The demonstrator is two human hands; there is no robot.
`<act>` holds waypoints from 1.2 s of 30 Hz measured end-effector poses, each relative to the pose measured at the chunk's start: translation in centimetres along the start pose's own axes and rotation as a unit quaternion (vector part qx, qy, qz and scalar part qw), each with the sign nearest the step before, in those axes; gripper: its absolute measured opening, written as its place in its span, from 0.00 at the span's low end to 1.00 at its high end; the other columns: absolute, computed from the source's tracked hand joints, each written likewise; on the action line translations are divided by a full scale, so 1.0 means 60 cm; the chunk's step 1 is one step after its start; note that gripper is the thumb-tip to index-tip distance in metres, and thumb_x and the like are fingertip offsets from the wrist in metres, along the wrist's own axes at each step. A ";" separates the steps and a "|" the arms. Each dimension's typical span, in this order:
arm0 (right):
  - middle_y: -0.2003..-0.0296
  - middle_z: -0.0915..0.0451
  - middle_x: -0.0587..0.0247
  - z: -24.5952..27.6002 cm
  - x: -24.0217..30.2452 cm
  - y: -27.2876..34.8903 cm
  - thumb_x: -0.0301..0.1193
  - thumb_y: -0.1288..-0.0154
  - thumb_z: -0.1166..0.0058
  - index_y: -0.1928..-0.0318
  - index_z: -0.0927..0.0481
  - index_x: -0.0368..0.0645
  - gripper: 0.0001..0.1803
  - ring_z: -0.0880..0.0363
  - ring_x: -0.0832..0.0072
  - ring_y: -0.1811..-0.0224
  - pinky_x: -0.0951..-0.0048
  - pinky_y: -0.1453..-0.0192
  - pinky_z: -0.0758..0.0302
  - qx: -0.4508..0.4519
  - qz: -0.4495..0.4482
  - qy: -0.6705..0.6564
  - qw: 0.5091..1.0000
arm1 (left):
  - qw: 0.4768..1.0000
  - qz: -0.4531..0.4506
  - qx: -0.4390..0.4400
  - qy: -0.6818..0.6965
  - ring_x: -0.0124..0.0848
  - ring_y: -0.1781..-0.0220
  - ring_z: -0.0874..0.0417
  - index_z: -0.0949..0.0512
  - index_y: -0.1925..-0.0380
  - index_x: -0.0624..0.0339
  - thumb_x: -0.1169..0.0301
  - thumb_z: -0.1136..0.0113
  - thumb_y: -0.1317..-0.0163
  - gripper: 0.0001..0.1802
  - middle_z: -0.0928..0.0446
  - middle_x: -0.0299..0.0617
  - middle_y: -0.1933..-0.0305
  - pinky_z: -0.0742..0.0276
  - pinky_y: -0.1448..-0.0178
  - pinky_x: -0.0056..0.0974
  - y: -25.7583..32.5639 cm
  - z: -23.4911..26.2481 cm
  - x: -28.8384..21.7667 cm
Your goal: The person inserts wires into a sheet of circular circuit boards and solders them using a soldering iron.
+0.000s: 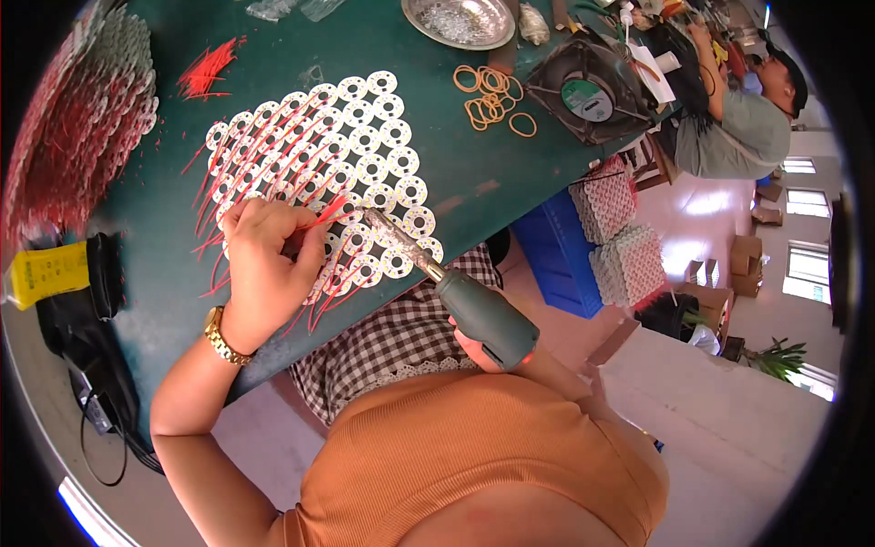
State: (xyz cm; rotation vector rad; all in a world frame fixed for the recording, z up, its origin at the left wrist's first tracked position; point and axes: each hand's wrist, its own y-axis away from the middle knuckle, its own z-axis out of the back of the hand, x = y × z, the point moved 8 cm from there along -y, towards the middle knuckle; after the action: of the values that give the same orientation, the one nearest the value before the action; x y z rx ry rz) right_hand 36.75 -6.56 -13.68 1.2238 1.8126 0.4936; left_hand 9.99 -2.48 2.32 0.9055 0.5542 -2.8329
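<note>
A panel of round white circuit boards (372, 170), each ringed around a centre hole, lies on the green table in front of me. Thin red wires run slantwise from many of its boards on the left and middle. My left hand (271, 258), with a gold watch on the wrist, is over the panel, its thumb and fingers pinching several red wires (330, 211). In my right hand (476, 348) is a soldering iron (488, 317) with a dark green handle; the handle hides most of the fingers. The iron's tip is at the boards, close to the pinched wire ends.
Loose red wires (210, 70) lie beyond the panel, and stacked wired panels (87, 128) stand at far left above a yellow device (50, 273). Rubber bands (492, 94), a fan (590, 91) and a metal dish (460, 41) sit back right. Beside the table are a blue bin (554, 255) and another person (734, 137).
</note>
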 end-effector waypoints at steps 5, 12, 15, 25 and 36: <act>0.70 0.17 0.68 0.038 0.011 0.008 0.39 0.37 0.39 0.65 0.18 0.46 0.10 0.20 0.76 0.74 0.73 0.69 0.21 -0.189 0.082 0.062 0.977 | 1.000 0.000 0.001 -0.004 0.32 0.69 0.28 0.21 0.75 0.57 0.75 0.34 0.47 0.04 0.27 0.35 0.78 0.39 0.50 0.38 0.000 -0.002 0.000; 0.71 0.18 0.68 -0.041 0.024 0.040 0.40 0.33 0.44 0.63 0.18 0.46 0.11 0.20 0.77 0.75 0.73 0.71 0.22 0.112 0.253 0.153 0.949 | 1.000 -0.008 -0.012 -0.004 0.33 0.70 0.28 0.22 0.75 0.57 0.75 0.34 0.48 0.04 0.27 0.35 0.78 0.39 0.51 0.39 0.002 -0.001 0.002; 0.71 0.18 0.64 -0.054 0.055 0.074 0.33 0.36 0.45 0.61 0.19 0.40 0.09 0.21 0.76 0.75 0.73 0.71 0.22 0.074 0.466 0.277 0.837 | 1.000 -0.010 -0.016 0.001 0.34 0.70 0.29 0.22 0.76 0.57 0.76 0.34 0.48 0.05 0.28 0.36 0.79 0.39 0.52 0.39 0.000 -0.002 0.001; 0.71 0.19 0.53 -0.137 0.033 0.184 0.20 0.43 0.44 0.55 0.23 0.27 0.14 0.21 0.73 0.76 0.73 0.70 0.21 -0.058 0.822 0.522 0.220 | 0.999 -0.027 -0.026 -0.004 0.40 0.71 0.27 0.22 0.77 0.57 0.76 0.34 0.51 0.05 0.27 0.39 0.78 0.36 0.58 0.43 0.000 0.010 -0.012; 0.66 0.19 0.60 -0.138 0.055 0.180 0.24 0.38 0.44 0.52 0.23 0.38 0.13 0.19 0.75 0.67 0.75 0.65 0.21 0.039 0.758 0.426 0.492 | 0.977 -0.120 0.019 -0.173 0.40 0.71 0.28 0.29 0.78 0.55 0.74 0.39 0.51 0.06 0.29 0.40 0.78 0.38 0.62 0.45 0.009 0.006 -0.038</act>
State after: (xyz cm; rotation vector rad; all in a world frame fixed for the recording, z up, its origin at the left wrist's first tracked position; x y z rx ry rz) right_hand 35.30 2.25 -2.88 2.7723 0.6796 2.3216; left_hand 11.76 -3.12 3.77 0.3513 0.5991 -3.1248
